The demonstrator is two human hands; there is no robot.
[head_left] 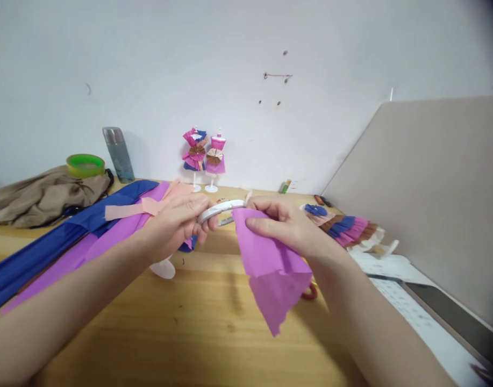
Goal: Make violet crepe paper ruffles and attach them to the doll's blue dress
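My left hand grips the left side of a white ring, like a narrow roll of tape, held above the table. At the ring's right side, my right hand pinches a piece of purple crepe paper between thumb and fingers. The paper hangs down toward the table with an uneven lower edge. Part of the ring's right side is hidden by the paper and my right fingers.
Blue crepe paper and purple strips lie left, near a bottle and green tape roll. Two small dress forms stand behind. Red-handled scissors, a ruffled paper piece and a laptop are right.
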